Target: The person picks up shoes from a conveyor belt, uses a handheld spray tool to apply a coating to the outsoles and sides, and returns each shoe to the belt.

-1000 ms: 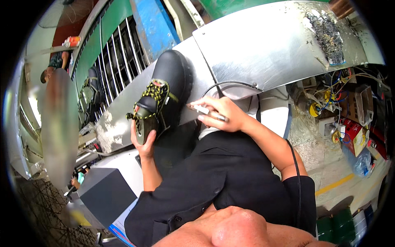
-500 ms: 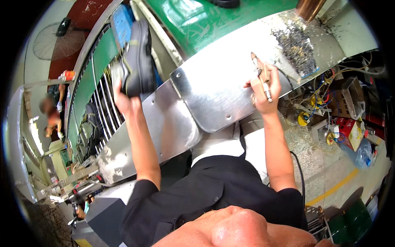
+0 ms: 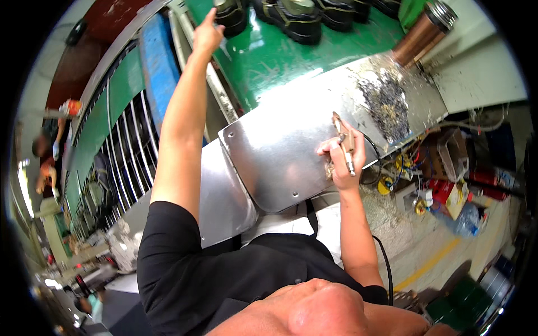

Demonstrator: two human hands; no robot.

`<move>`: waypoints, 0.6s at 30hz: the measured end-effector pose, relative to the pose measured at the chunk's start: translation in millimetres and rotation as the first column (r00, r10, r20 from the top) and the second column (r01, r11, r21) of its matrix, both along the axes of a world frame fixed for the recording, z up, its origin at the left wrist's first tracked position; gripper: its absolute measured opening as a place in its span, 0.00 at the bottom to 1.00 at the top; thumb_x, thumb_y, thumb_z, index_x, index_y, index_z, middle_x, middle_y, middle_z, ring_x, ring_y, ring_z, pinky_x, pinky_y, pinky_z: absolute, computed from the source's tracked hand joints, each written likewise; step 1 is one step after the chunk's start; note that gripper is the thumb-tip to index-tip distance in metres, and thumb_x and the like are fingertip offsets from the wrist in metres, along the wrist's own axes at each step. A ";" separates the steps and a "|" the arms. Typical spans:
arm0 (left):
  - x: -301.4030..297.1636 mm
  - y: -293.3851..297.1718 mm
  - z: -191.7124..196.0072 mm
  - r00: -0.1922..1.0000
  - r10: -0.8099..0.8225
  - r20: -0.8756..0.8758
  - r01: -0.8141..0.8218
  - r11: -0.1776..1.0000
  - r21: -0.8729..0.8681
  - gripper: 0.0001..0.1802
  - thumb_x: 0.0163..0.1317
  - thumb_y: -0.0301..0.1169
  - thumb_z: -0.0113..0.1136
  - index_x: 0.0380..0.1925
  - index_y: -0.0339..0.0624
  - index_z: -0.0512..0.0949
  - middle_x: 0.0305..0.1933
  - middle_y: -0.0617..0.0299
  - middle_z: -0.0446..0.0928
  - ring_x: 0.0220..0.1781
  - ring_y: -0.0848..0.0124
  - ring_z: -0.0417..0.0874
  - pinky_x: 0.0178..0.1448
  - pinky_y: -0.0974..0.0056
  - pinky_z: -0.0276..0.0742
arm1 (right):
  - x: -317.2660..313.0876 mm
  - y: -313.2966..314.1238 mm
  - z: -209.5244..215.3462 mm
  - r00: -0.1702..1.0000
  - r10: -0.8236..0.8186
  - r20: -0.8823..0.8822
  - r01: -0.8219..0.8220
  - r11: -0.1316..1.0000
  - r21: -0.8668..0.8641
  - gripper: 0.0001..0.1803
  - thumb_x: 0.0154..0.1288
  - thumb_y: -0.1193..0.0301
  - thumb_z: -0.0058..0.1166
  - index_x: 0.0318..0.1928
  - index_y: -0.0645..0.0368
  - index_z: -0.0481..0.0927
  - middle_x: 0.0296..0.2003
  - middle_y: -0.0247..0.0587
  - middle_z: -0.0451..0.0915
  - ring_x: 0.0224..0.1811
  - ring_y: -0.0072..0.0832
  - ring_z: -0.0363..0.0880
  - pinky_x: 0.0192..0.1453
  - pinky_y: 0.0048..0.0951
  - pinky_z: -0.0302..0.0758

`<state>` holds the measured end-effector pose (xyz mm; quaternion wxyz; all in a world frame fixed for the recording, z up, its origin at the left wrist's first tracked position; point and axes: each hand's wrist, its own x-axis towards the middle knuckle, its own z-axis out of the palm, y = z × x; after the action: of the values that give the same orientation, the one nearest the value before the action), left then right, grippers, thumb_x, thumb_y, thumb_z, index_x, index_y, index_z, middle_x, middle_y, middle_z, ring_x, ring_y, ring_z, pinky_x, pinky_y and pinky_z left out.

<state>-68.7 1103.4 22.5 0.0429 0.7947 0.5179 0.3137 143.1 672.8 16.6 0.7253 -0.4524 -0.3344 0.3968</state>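
Observation:
My left hand [image 3: 208, 36] is stretched far forward with finger and thumb apart, at the side of a dark shoe [image 3: 230, 21] on the green surface. Whether it touches that shoe I cannot tell. In my right hand [image 3: 346, 159] is a slim metal pen-like tool [image 3: 346, 148], its brownish tip pointing away from me over the shiny metal plate [image 3: 274, 162]. The fingers are wrapped round its body and hide part of it. Beside the wrist a thin black cord [image 3: 376, 151] curves down.
More dark shoes [image 3: 294, 22] stand on the green surface [image 3: 269, 73]. Dark crumbly scraps [image 3: 386, 106] lie near a copper-coloured flask [image 3: 423, 36]. A rack of metal bars [image 3: 129, 145] and a blue strip [image 3: 159, 67] run along the left. Cables and boxes [image 3: 448, 196] crowd the right. People are farther left.
The dark shoe my left hand was holding by the rack is out of that hand. The hand has moved forward to the shoes on the green surface. My right hand keeps its tool.

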 end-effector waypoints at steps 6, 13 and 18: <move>-104.1 -172.5 -32.2 0.946 -0.318 -0.068 0.298 0.931 -0.211 0.31 0.62 0.41 0.63 0.64 0.45 0.69 0.70 0.53 0.65 0.74 0.54 0.61 0.76 0.53 0.56 | -3.7 0.4 4.8 0.995 -0.025 0.097 0.029 0.999 -0.039 0.27 0.66 0.74 0.49 0.63 0.69 0.60 0.26 0.40 0.76 0.30 0.25 0.75 0.40 0.29 0.75; -323.2 -285.9 -40.5 0.942 0.334 -0.030 -0.332 0.941 0.063 0.32 0.56 0.38 0.67 0.58 0.35 0.71 0.63 0.45 0.70 0.68 0.47 0.67 0.71 0.50 0.61 | -11.0 -5.0 7.2 0.977 -0.029 0.209 0.043 0.997 -0.064 0.29 0.65 0.70 0.49 0.63 0.68 0.61 0.25 0.39 0.78 0.28 0.25 0.75 0.35 0.29 0.75; -524.1 -321.0 -53.1 0.432 0.880 0.200 -0.889 0.377 0.260 0.46 0.50 0.45 0.71 0.60 0.27 0.61 0.62 0.36 0.66 0.64 0.42 0.67 0.65 0.49 0.65 | -14.9 -2.8 5.7 0.984 -0.022 0.177 0.035 0.997 -0.071 0.28 0.66 0.70 0.48 0.64 0.66 0.61 0.26 0.39 0.75 0.29 0.27 0.74 0.40 0.30 0.77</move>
<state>-592.8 782.4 -30.5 -0.2558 0.3861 0.8007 0.3800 128.3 670.0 22.3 0.6813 -0.5169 -0.3757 0.3570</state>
